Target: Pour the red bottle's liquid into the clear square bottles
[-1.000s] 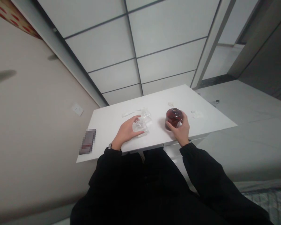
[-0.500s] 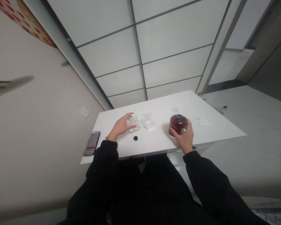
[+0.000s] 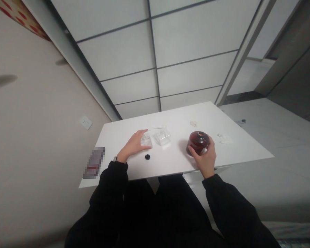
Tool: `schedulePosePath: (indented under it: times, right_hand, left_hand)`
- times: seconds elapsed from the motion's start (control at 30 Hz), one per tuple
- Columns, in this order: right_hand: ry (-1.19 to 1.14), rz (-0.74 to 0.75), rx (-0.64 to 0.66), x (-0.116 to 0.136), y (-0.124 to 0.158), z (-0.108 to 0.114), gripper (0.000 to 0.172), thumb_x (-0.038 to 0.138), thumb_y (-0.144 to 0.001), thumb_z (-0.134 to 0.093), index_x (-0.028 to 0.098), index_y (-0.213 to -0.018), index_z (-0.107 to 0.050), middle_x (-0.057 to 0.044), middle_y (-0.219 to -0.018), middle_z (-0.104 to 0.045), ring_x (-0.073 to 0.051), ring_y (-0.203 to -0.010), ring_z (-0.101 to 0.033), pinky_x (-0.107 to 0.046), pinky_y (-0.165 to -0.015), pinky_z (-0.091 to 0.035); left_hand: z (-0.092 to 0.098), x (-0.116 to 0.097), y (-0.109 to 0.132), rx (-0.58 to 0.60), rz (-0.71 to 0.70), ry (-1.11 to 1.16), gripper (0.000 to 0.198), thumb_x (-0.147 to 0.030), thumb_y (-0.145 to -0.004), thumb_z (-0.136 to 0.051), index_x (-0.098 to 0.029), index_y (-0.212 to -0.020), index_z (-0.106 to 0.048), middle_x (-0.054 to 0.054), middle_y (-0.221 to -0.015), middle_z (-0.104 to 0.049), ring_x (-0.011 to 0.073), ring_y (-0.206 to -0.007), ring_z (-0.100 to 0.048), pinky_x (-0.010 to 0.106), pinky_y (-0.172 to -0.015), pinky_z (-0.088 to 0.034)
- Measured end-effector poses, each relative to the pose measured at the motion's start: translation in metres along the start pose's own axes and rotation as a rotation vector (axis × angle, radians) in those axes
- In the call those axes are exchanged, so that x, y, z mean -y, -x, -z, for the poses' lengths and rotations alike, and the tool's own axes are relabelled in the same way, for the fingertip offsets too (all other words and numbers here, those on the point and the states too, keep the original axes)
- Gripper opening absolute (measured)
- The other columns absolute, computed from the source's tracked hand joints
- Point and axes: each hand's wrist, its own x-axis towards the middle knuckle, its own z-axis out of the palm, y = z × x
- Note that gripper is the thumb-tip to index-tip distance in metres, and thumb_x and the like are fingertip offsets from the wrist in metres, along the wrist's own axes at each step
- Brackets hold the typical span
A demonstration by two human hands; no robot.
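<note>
On the white table (image 3: 170,163), my left hand (image 3: 134,144) is curled round a small clear container (image 3: 146,138), fingers on its far side and thumb on its near side. Beside it stands another clear, box-like container (image 3: 163,136). My right hand (image 3: 206,159) grips a round, dark red glass bottle (image 3: 195,140) by its right side, thumb across the front. The bottle's narrow top opening faces up and leans slightly right. A small round black cap (image 3: 147,157) lies near my left thumb.
A blurred-out phone-like object (image 3: 94,162) lies at the table's left edge. Small clear pieces lie at the back (image 3: 193,123) and to the right (image 3: 224,138). A wall with a socket (image 3: 86,122) borders the left side; panelled doors (image 3: 134,82) stand behind.
The camera view has shifted slightly. The red bottle's top has tipped a little to the right in my right hand. My left hand stays round the clear container.
</note>
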Motion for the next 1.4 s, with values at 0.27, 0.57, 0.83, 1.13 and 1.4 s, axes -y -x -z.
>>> schedulePosePath:
  times: [0.27, 0.57, 0.83, 1.13, 1.4]
  right_hand:
    - [0.045, 0.0, -0.003, 0.002, 0.001, 0.002, 0.091, 0.056, -0.076, -0.087, 0.014, -0.149, -0.052, -0.02, -0.143, -0.064, -0.037, -0.132, -0.063, -0.056, -0.115, -0.049]
    - [0.119, -0.011, -0.01, 0.005, 0.003, 0.002, 0.092, 0.06, -0.077, -0.086, 0.019, -0.151, -0.051, -0.017, -0.143, -0.063, -0.037, -0.133, -0.062, -0.059, -0.116, -0.048]
    - [0.151, -0.024, 0.018, 0.006, 0.004, 0.005, 0.104, 0.064, -0.072, -0.09, 0.02, -0.156, -0.047, -0.017, -0.149, -0.058, -0.04, -0.14, -0.056, -0.062, -0.123, -0.039]
    - [0.207, -0.18, 0.081, 0.004, 0.006, 0.001, 0.116, 0.066, -0.066, -0.091, 0.016, -0.158, -0.04, -0.023, -0.152, -0.053, -0.042, -0.138, -0.059, -0.059, -0.114, -0.049]
    - [0.234, -0.183, -0.013, 0.004, 0.008, -0.001, 0.094, 0.065, -0.065, -0.09, 0.018, -0.139, -0.057, -0.017, -0.131, -0.065, -0.037, -0.118, -0.068, -0.054, -0.102, -0.056]
  left_hand:
    - [-0.026, -0.051, -0.037, -0.026, -0.041, -0.147, 0.075, -0.05, -0.093, -0.077, -0.013, -0.153, -0.05, 0.022, -0.153, -0.062, 0.0388, -0.145, -0.056, 0.061, -0.131, -0.023]
    - [-0.031, -0.06, -0.02, 0.018, -0.196, -0.15, 0.075, -0.042, -0.091, -0.081, -0.019, -0.154, -0.049, 0.016, -0.143, -0.069, 0.0349, -0.139, -0.061, 0.059, -0.128, -0.034]
    - [-0.039, -0.017, 0.048, -0.693, 0.006, 0.213, 0.031, -0.043, -0.103, -0.063, -0.024, -0.128, -0.062, 0.01, -0.124, -0.07, 0.0274, -0.121, -0.066, 0.048, -0.109, -0.054]
    - [-0.063, 0.014, 0.053, -0.822, 0.327, 0.372, 0.021, -0.038, -0.104, -0.055, -0.022, -0.114, -0.063, 0.006, -0.108, -0.07, 0.0198, -0.095, -0.068, 0.036, -0.087, -0.057]
    - [-0.061, 0.014, 0.052, -0.766, 0.386, 0.433, 0.023, -0.039, -0.1, -0.058, -0.022, -0.113, -0.065, 0.005, -0.108, -0.07, 0.0201, -0.096, -0.067, 0.037, -0.089, -0.056]
